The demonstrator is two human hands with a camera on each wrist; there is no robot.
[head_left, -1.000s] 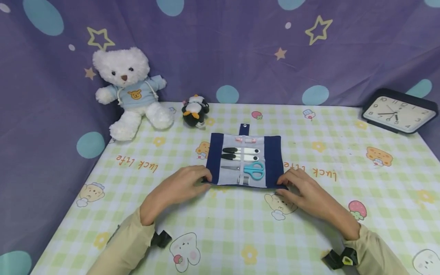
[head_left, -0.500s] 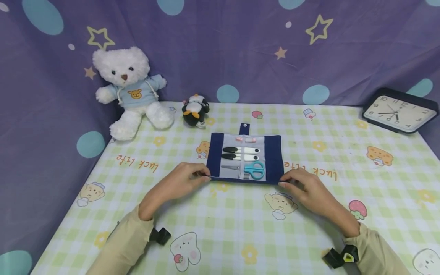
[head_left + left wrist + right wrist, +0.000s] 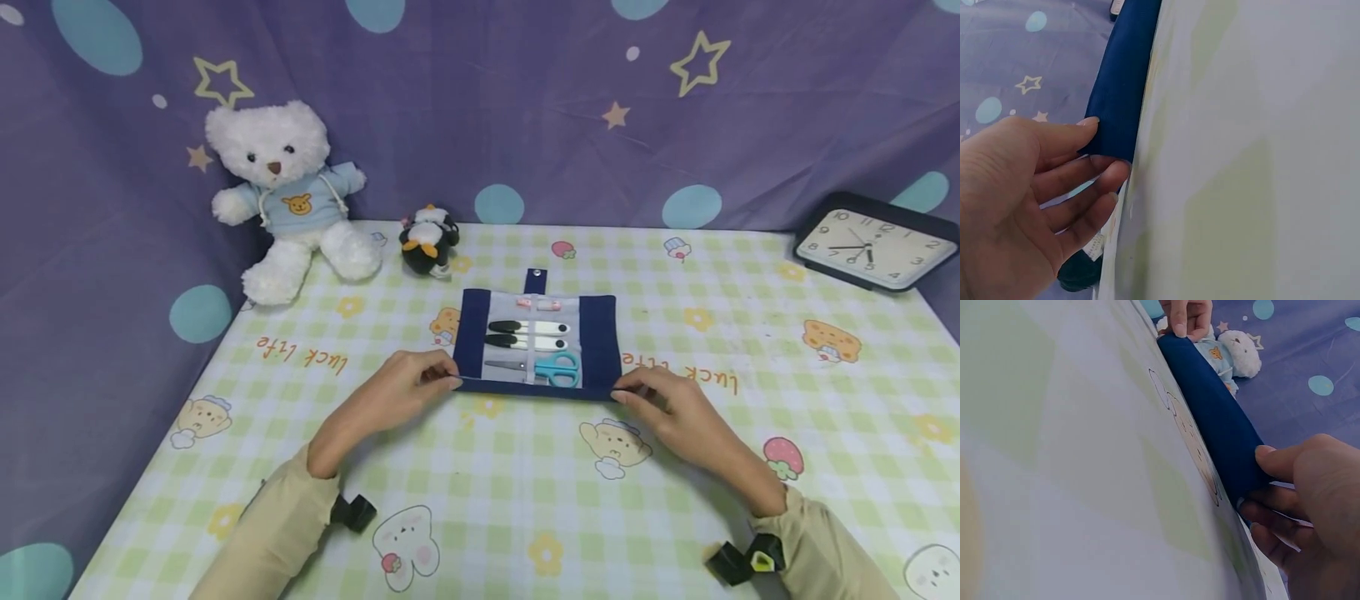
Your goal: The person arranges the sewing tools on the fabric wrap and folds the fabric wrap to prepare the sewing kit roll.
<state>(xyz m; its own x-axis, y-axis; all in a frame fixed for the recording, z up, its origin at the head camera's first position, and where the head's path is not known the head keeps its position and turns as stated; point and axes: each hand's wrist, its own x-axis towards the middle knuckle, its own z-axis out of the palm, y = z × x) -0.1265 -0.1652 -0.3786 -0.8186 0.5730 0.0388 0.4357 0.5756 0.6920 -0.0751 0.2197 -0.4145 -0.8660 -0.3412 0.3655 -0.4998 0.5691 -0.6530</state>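
Note:
A navy fabric tool pouch (image 3: 600, 342) lies unfolded on the table, its near edge raised in a low flap. My left hand (image 3: 405, 387) pinches the flap's near left corner, thumb on the outer face in the left wrist view. At the near right corner, my right hand (image 3: 675, 412) pinches it the same way. Under the pouch's middle strap sit teal-handled scissors (image 3: 558, 368), two white tools with black ends (image 3: 551, 328) and a small pink-and-white item (image 3: 550, 306). The flap covers the lowest part of the grey lining.
A white teddy bear (image 3: 288, 204) and a small penguin plush (image 3: 428, 242) sit at the back left. A black-framed clock (image 3: 873, 242) stands at the back right. A snap tab (image 3: 536, 282) extends from the pouch's far edge. Purple curtain (image 3: 555, 108) hangs behind the table.
Both hands have lifted the pouch's near edge and tipped it away from me. The small metallic item below the scissors is now hidden behind the flap.

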